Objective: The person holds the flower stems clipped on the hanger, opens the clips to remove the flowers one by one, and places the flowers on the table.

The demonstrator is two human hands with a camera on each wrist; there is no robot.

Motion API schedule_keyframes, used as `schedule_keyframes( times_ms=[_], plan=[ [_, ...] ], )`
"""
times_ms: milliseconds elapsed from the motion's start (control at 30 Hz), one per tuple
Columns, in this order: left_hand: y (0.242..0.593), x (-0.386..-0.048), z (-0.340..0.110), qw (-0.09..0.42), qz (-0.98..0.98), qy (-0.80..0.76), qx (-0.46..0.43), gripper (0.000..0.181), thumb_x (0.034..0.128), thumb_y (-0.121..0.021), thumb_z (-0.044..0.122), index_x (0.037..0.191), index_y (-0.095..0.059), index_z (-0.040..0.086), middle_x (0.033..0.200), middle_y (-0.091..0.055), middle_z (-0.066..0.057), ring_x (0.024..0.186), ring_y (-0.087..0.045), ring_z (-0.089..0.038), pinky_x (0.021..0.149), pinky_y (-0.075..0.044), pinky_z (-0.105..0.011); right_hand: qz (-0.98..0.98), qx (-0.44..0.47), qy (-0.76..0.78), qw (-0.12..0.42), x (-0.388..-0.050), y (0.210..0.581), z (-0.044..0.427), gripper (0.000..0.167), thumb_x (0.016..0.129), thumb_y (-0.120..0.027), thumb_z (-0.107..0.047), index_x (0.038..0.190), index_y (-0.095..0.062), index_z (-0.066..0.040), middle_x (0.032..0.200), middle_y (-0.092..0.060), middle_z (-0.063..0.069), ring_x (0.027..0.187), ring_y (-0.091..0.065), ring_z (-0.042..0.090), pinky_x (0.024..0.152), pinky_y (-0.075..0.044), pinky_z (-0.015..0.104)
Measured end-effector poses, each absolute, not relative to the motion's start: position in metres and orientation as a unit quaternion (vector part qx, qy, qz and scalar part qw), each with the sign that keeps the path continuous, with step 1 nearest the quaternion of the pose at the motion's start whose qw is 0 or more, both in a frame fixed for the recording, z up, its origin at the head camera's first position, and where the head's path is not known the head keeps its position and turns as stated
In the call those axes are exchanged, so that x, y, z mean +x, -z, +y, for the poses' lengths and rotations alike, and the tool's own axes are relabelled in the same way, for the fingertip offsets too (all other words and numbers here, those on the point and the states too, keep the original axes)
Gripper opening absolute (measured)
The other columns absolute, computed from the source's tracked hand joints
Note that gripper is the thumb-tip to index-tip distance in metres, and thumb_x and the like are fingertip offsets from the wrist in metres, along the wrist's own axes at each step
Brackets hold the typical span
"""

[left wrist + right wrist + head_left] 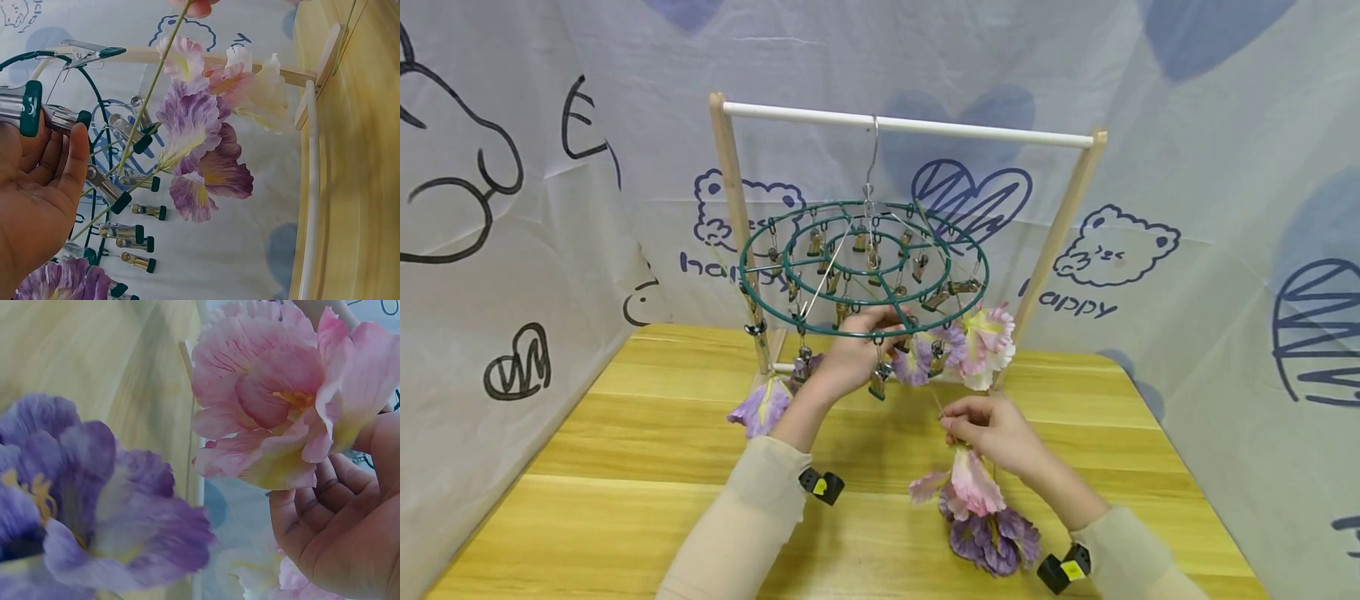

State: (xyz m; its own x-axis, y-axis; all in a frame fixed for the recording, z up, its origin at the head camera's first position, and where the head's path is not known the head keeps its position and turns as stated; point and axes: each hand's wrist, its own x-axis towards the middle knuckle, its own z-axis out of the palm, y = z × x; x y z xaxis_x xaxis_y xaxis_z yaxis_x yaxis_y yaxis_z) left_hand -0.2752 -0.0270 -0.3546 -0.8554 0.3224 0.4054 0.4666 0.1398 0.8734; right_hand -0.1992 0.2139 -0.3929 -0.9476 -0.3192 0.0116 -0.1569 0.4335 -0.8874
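A green round hanger [767, 312] with rings of metal clips hangs by a hook from a rack's white bar. Under its front rim my left hand [855, 354] reaches up. In the left wrist view that hand pinches a metal clip [62, 120] with green tips. My right hand [992, 429], lower and to the right, pinches the thin stem of a pink artificial flower [976, 483], its bloom pointing down. In the right wrist view the pink bloom [269, 394] sits against the fingers. A purple flower [992, 540] is just below it.
The rack has wooden posts [1060, 225] and a white top bar [970, 129]. Purple and pink flowers [985, 337] hang at the hanger's right, another purple flower [762, 406] at its left. Below is a wood-grain table [625, 467]; a printed cloth [1225, 208] surrounds it.
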Motion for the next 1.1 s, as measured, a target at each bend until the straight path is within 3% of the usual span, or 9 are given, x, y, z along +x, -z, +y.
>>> schedule_keyframes(
  times_ms=[500,767,1100],
  plan=[
    [0.353,-0.276,-0.032,0.05,-0.752,0.606,-0.254,0.027,0.1062,-0.061,0.013,0.13,-0.064,0.0,0.116,-0.07,-0.015,0.095,-0.066,-0.025,0.08,-0.059,-0.036,0.837,-0.159,0.513,0.103,-0.196,0.412,0.198,0.024,0.101,-0.066,-0.011,0.115,-0.071,0.008,0.084,-0.073,0.009,0.066,-0.06,0.012,0.052,-0.049,0.021],
    [0.354,-0.275,-0.034,0.041,-0.745,0.613,-0.261,0.03,0.1073,-0.058,0.011,0.133,-0.061,-0.003,0.12,-0.068,-0.019,0.097,-0.067,-0.027,0.08,-0.06,-0.034,0.837,-0.161,0.511,0.112,-0.201,0.424,0.195,0.026,0.1,-0.067,-0.01,0.115,-0.07,0.011,0.088,-0.073,0.024,0.064,-0.059,0.01,0.051,-0.047,0.019],
    [0.356,-0.273,-0.035,0.033,-0.745,0.615,-0.256,0.03,0.1072,-0.058,0.009,0.135,-0.059,-0.004,0.122,-0.067,-0.02,0.101,-0.067,-0.029,0.082,-0.061,-0.035,0.828,-0.118,0.53,0.139,-0.203,0.433,0.195,0.027,0.101,-0.065,-0.011,0.117,-0.07,0.01,0.088,-0.074,0.019,0.059,-0.052,0.006,0.05,-0.042,0.018]
  ],
)
